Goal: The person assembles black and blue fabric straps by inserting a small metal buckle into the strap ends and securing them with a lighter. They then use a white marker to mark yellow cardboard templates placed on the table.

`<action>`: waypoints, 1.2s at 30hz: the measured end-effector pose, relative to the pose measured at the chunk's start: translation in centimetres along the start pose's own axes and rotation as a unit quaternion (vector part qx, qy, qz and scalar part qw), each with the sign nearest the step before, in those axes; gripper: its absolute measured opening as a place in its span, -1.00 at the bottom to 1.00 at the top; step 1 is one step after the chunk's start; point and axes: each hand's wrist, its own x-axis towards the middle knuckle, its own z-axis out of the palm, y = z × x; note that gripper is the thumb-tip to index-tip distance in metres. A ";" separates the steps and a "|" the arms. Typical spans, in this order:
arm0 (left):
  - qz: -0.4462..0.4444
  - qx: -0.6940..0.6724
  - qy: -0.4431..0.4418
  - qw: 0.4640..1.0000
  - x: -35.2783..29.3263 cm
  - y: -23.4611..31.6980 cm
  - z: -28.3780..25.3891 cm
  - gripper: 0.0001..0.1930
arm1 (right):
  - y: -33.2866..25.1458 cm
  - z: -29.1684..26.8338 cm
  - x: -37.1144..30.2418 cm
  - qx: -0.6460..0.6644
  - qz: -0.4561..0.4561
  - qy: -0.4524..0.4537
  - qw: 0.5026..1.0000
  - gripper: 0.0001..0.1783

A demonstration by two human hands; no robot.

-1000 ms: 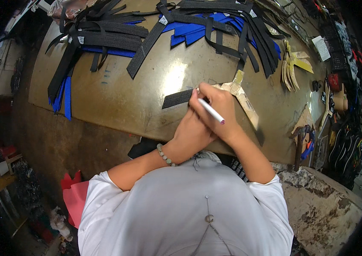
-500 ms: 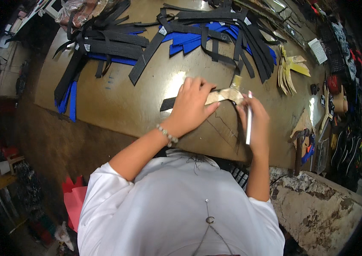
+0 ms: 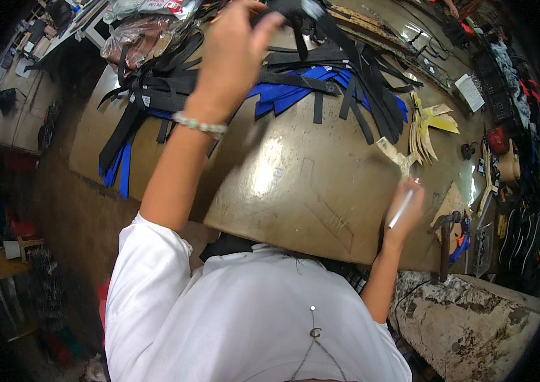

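My left hand (image 3: 231, 60) is raised at the far side of the table, its fingers around the end of a black webbing strap (image 3: 337, 28). That strap is blurred and hangs over the pile; the fingertips are partly cut off by the top edge. My right hand (image 3: 408, 207) holds a white pen (image 3: 401, 210) and pinches a cream-coloured, Y-shaped template (image 3: 402, 158) above the table. Beyond my left wrist lie piled black straps (image 3: 174, 86) with blue strips (image 3: 302, 89) under them.
A fanned stack of yellowish templates (image 3: 426, 127) lies right of the straps on the brown table (image 3: 270, 219). Pencilled outlines mark the tabletop. A plastic bag (image 3: 139, 44) sits at the far left, a paper sheet (image 3: 469, 93) at the far right, and a worn stone block (image 3: 467, 318) nearer.
My left hand has gone from the table's middle to the far pile, taking the black strap. My right hand has drawn right and down, lifting the template off the strap.
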 end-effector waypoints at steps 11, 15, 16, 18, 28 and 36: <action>-0.139 0.206 -0.198 0.948 -9.2 -6.5 3.6 -0.55 | -0.3 -0.1 -0.1 -0.017 0.032 -0.013 0.999 -0.90; -0.134 0.200 -0.209 0.948 -9.5 -7.6 4.4 -0.55 | -0.3 -0.2 -0.3 -0.004 0.024 -0.013 1.000 -0.88; -0.141 0.222 -0.221 0.939 -9.1 -7.3 4.2 -0.55 | -0.3 -0.4 -0.3 -0.021 0.022 -0.016 0.999 -0.88; -0.144 0.257 -0.230 0.928 -8.0 -6.3 3.8 -0.63 | -0.2 -0.5 -0.4 0.002 0.012 -0.018 1.000 -0.88; -0.091 0.155 -0.107 0.978 1.0 -10.5 -9.7 -0.54 | 1.4 -0.2 -0.2 0.035 -0.020 -0.020 0.999 -0.82; -0.203 0.348 0.043 0.914 -6.1 -27.3 -28.6 -0.49 | 1.2 -0.1 -0.1 0.012 -0.006 -0.022 1.000 -0.81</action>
